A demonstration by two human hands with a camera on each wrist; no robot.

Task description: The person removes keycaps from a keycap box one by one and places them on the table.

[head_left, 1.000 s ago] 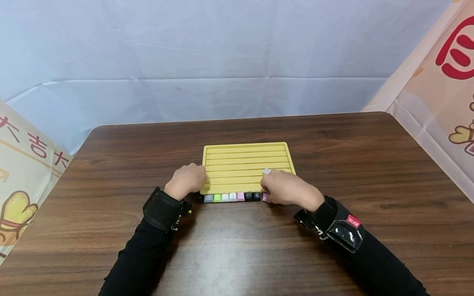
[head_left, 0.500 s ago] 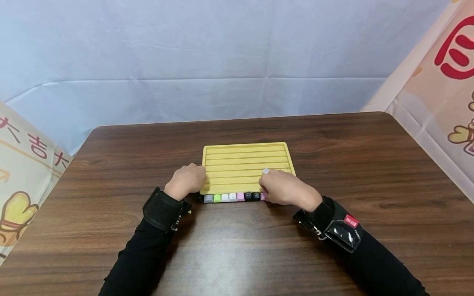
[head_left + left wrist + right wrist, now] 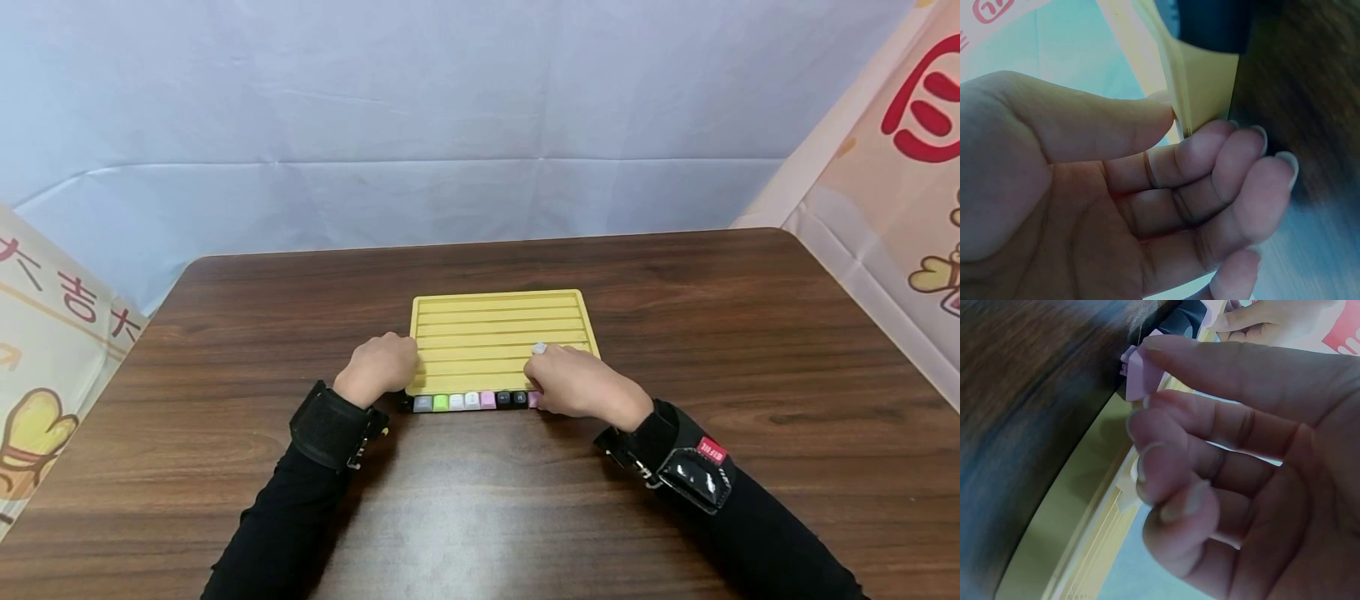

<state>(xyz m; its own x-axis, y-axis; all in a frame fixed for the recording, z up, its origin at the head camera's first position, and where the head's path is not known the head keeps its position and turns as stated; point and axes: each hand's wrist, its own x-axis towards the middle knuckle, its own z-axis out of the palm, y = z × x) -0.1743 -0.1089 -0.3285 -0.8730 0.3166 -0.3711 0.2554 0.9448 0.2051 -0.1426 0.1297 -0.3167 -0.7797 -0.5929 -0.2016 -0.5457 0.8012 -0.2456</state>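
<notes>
A yellow ridged tray (image 3: 480, 333) lies on the table, with a row of coloured keycaps along its front edge. My left hand (image 3: 378, 365) holds the tray's left edge, thumb (image 3: 1122, 125) on one face and curled fingers (image 3: 1204, 150) at the other. A black keycap (image 3: 1213, 25) sits near that hand. My right hand (image 3: 577, 379) pinches a pink keycap (image 3: 1141, 372) between thumb and forefinger at the right end of the row, its other fingers curled beside the tray's edge. Beside that keycap stand two black keycaps (image 3: 512, 399).
Farther left in the row are another pink keycap (image 3: 487, 400), white ones (image 3: 463, 401), a green one (image 3: 440, 402) and a grey one (image 3: 423, 403). The brown wooden table (image 3: 262, 308) backs onto a pale cloth (image 3: 480, 125), with printed banners (image 3: 900, 208) at the sides.
My right hand has shifted slightly left with the pink keycap, narrowing the gap to the black keycaps. My left hand keeps its place on the tray.
</notes>
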